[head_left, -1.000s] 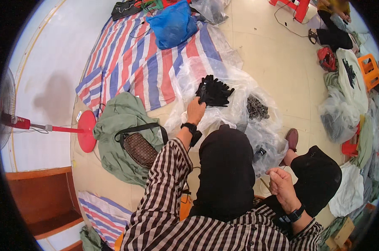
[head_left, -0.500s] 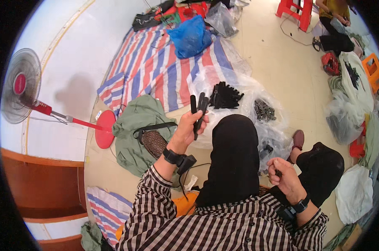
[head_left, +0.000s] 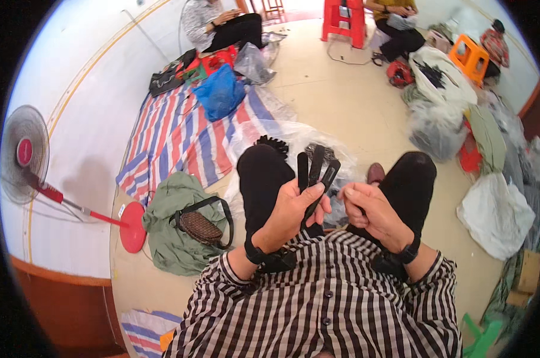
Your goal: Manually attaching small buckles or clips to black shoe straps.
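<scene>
Three slim black flat strips with rounded ends (head_left: 316,160) fan upward from my left hand (head_left: 294,209), which is closed round their lower parts. Their exact kind does not show. Close to its right is my right hand (head_left: 372,210), fingers curled in a pinch; whatever is inside is hidden. Both hands are above my lap, between my knees. Beyond my left knee, a bunch of similar black pieces (head_left: 273,144) lies on a clear plastic sheet (head_left: 246,128), partly hidden by the knee. A heap of small dark parts (head_left: 321,153) lies behind the strips.
At left stand a fan (head_left: 24,152) and a green cloth (head_left: 162,206) with a brown woven bag (head_left: 199,228). Striped sheeting (head_left: 162,137) bears a blue bag (head_left: 219,92). Stools, one red (head_left: 343,24), one orange (head_left: 469,59), stand far off near seated people. Plastic bags (head_left: 440,128) line the right.
My hands have come together over my lap, the left moving right with the black strips, the right moving up and left. The view has shifted, showing more people at the far side.
</scene>
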Available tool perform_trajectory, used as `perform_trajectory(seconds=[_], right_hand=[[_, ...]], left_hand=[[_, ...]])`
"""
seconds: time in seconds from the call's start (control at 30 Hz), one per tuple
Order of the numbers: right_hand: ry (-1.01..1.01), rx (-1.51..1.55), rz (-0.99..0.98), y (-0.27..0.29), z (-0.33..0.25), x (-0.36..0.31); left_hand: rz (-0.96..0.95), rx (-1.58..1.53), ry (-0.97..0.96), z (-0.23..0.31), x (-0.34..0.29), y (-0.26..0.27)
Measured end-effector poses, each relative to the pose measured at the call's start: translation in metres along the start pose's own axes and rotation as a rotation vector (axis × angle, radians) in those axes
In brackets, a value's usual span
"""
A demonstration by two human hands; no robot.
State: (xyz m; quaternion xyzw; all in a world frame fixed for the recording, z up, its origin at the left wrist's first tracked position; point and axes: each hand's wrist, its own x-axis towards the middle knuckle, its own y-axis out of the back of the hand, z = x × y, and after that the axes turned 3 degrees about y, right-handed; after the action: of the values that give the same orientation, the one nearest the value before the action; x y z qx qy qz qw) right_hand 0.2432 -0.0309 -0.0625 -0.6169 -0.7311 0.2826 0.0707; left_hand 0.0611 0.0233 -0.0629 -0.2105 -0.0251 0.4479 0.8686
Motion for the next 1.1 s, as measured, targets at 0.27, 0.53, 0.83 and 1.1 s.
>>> perform_trajectory(seconds=[0.27,0.53,0.83,1.1], right_hand=[[0.25,-0.142,0.075,0.01,0.004,-0.013],[0.09,0.182,0.021,0.026,0.021,-0.002],[0.025,0.59,0.245,0.03,0.032,0.014],[0.073,0.702,0.111,0.04,0.048,0.023]], left_hand=[[-0.027,0.171,0.099,-0.012,-0.01,-0.022],[-0.056,0.253,0.084,-0.022,-0.009,-0.008],[0.168,0.115,0.184,-0.024,0.007,-0.011],[0.027,0.57,-0.156,-0.042,0.025,-0.013]])
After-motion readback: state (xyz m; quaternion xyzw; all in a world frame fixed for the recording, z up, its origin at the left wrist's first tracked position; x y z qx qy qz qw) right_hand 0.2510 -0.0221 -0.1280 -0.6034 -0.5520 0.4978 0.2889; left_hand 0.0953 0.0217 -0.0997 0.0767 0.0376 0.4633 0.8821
